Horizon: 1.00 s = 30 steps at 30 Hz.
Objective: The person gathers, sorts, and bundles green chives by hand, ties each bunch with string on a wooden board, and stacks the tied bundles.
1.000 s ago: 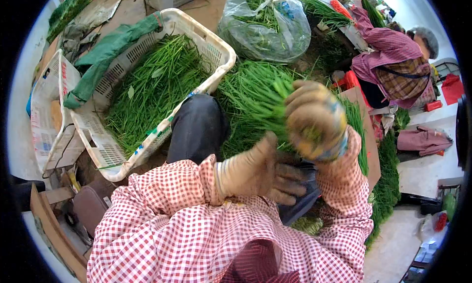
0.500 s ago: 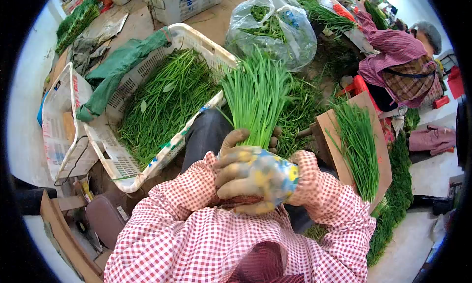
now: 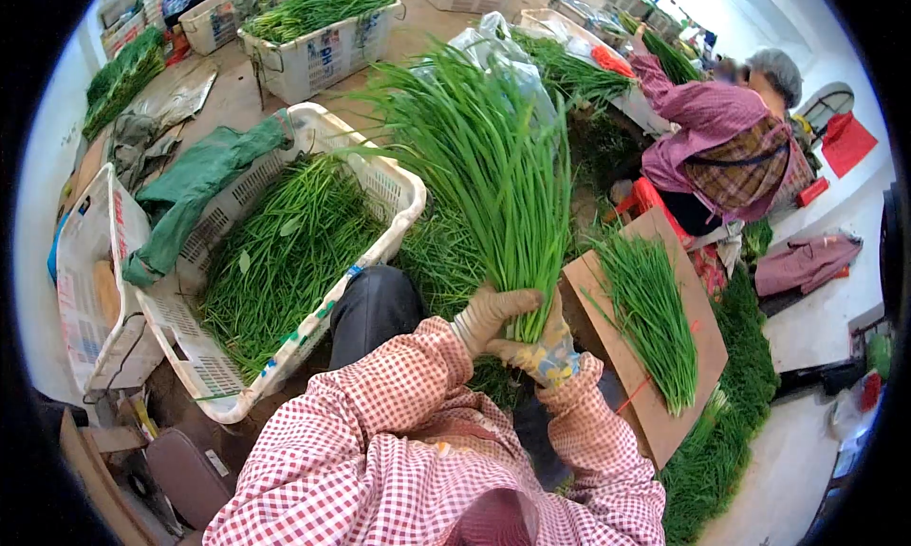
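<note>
Pale walls (image 3: 43, 148) surround a brown floor (image 3: 403, 67) crowded with crates and greens. At the far left, a small crate (image 3: 90, 299) stands beside a large white crate (image 3: 408, 200), which has a green cloth (image 3: 195, 190) draped over its far left corner and loose stalks (image 3: 285, 252) inside. Farther back, another crate (image 3: 318, 67) is heaped with greens. A dark-trousered knee (image 3: 378, 309) is just beside the large crate's right edge.

Next comes the left hand (image 3: 493, 320), gloved and closed around the lower part of a bunch of green stalks (image 3: 493, 176) from its left side. The bunch rises from the hand, its tips fanning up, away and to the left. Below and to the right, the right hand (image 3: 548, 349), in a glove with a patterned cuff, grips the stem ends.

Right of it, a cardboard sheet (image 3: 607, 342) carries more stalks (image 3: 650, 318), running from near its far left edge towards its near right edge, with red string (image 3: 634, 395) at the near left edge. Beyond the far right corner, a person in a purple checked top (image 3: 702, 119) leans forward. A long heap of greens (image 3: 745, 356) lies along the sheet's right edge.
</note>
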Available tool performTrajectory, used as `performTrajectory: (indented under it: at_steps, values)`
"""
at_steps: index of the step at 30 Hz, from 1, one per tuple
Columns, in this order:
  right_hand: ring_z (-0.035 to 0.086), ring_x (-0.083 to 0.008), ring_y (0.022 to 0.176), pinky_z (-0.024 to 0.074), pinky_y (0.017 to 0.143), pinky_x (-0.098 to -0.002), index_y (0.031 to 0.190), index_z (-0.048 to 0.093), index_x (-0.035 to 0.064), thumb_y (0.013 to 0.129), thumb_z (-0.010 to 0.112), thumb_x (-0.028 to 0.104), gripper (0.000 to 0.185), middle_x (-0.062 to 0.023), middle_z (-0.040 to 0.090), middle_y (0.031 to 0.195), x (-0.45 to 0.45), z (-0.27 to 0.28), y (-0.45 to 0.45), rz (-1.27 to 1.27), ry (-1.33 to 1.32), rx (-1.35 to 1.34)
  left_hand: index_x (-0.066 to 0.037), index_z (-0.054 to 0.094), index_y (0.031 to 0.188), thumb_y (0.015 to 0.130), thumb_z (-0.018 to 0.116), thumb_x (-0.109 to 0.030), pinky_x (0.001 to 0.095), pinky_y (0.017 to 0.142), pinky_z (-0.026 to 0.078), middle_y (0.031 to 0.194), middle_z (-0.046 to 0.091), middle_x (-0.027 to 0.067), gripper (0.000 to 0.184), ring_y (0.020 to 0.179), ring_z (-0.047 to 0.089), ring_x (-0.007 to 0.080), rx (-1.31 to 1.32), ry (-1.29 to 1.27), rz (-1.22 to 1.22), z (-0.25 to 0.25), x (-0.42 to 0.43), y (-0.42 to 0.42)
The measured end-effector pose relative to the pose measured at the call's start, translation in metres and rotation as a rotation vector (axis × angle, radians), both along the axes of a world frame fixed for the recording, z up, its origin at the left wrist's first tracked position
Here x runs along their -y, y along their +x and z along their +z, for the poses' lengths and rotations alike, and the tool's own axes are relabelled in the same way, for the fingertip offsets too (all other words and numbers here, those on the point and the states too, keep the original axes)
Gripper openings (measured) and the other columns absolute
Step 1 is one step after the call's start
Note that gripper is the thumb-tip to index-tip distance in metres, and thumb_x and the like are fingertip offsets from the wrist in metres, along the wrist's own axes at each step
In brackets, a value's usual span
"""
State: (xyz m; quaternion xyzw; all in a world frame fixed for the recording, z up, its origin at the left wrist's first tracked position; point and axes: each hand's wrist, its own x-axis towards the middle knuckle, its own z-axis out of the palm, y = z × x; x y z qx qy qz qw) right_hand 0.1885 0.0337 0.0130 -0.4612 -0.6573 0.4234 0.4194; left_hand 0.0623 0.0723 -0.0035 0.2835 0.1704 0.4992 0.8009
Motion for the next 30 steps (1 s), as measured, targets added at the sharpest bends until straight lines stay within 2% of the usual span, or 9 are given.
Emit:
performTrajectory:
  at_steps: [5, 10, 12, 14, 16, 19, 26, 28, 30]
  values:
    - [0.059, -0.0282, 0.107, 0.0481, 0.090, -0.0367, 0.140, 0.024, 0.0044, 0.059, 0.083, 0.020, 0.101, -0.0150, 0.056, 0.120, 0.001, -0.017, 0.026, -0.143, -0.020, 0.206, -0.005, 0.054, 0.121, 0.071, 0.079, -0.039, 0.0333, 0.089, 0.047, 0.109, 0.062, 0.0045, 0.065, 0.100, 0.058, 0.0180, 0.041, 0.114, -0.085, -0.029, -0.005, 0.025]
    - [0.061, -0.0317, 0.104, 0.0492, 0.087, -0.0362, 0.140, 0.025, 0.0044, 0.065, 0.074, 0.016, 0.090, -0.0154, 0.059, 0.118, 0.001, -0.029, 0.059, -0.131, -0.064, 0.375, -0.005, 0.052, 0.124, 0.075, 0.076, -0.037, 0.0363, 0.097, 0.042, 0.114, 0.061, 0.0068, 0.064, 0.106, 0.057, 0.0202, -0.030, 0.151, 0.022, -0.004, 0.006, 0.024]
    - [0.060, -0.0318, 0.106, 0.0498, 0.087, -0.0368, 0.142, 0.022, 0.0042, 0.066, 0.073, 0.016, 0.093, -0.0155, 0.057, 0.123, 0.018, -0.016, 0.062, -0.103, -0.028, 0.443, -0.005, 0.053, 0.123, 0.079, 0.072, -0.033, 0.0373, 0.096, 0.044, 0.114, 0.062, 0.0078, 0.056, 0.105, 0.059, 0.0213, 0.282, -0.109, -0.053, -0.002, 0.004, 0.029]
    - [0.059, -0.0332, 0.109, 0.0503, 0.087, -0.0370, 0.144, 0.017, 0.0058, 0.066, 0.073, 0.014, 0.096, -0.0166, 0.054, 0.127, 0.033, -0.010, 0.057, -0.133, 0.193, 0.521, -0.004, 0.055, 0.120, 0.082, 0.067, -0.025, 0.0386, 0.093, 0.048, 0.111, 0.064, 0.0091, 0.045, 0.100, 0.062, 0.0228, 0.351, -0.197, -0.109, -0.011, 0.005, 0.039]
    - [0.055, -0.0326, 0.115, 0.0481, 0.091, -0.0373, 0.146, 0.012, 0.0064, 0.066, 0.076, 0.018, 0.103, -0.0174, 0.050, 0.132, 0.040, -0.017, 0.063, -0.125, 0.109, 0.449, -0.002, 0.057, 0.115, 0.080, 0.064, -0.017, 0.0387, 0.088, 0.051, 0.105, 0.066, 0.0100, 0.039, 0.093, 0.064, 0.0237, 0.481, -0.307, -0.099, -0.014, 0.008, 0.047]
    - [0.046, -0.0288, 0.125, 0.0408, 0.100, -0.0404, 0.148, 0.008, 0.0075, 0.061, 0.084, 0.023, 0.117, -0.0181, 0.040, 0.139, 0.044, -0.037, 0.064, -0.054, 0.177, 0.085, -0.001, 0.059, 0.112, 0.076, 0.061, -0.010, 0.0388, 0.087, 0.052, 0.103, 0.067, 0.0109, 0.038, 0.091, 0.065, 0.0246, 0.595, -0.360, -0.132, -0.017, 0.011, 0.052]
    - [0.046, -0.0284, 0.125, 0.0413, 0.100, -0.0384, 0.147, 0.011, 0.0089, 0.061, 0.082, 0.015, 0.112, -0.0156, 0.040, 0.139, 0.030, -0.050, 0.065, -0.066, 0.184, 0.043, -0.002, 0.060, 0.113, 0.074, 0.061, -0.009, 0.0381, 0.086, 0.052, 0.104, 0.067, 0.0119, 0.039, 0.091, 0.065, 0.0253, 0.609, -0.348, -0.106, -0.007, 0.009, 0.057]
    - [0.049, -0.0257, 0.119, 0.0419, 0.099, -0.0364, 0.143, 0.021, 0.0068, 0.065, 0.078, 0.013, 0.097, -0.0126, 0.046, 0.133, 0.031, -0.046, 0.076, -0.104, 0.034, -0.041, -0.002, 0.059, 0.114, 0.076, 0.062, -0.011, 0.0380, 0.088, 0.051, 0.107, 0.066, 0.0114, 0.040, 0.094, 0.064, 0.0248, 0.582, -0.332, -0.093, -0.002, 0.012, 0.059]
    - [0.054, -0.0220, 0.108, 0.0429, 0.096, -0.0344, 0.134, 0.039, 0.0031, 0.071, 0.075, 0.015, 0.074, -0.0085, 0.054, 0.122, 0.042, 0.017, 0.054, -0.149, 0.011, -0.016, -0.003, 0.060, 0.114, 0.077, 0.064, -0.014, 0.0380, 0.091, 0.049, 0.112, 0.064, 0.0103, 0.038, 0.099, 0.062, 0.0235, 0.525, -0.356, -0.204, 0.021, 0.029, 0.055]
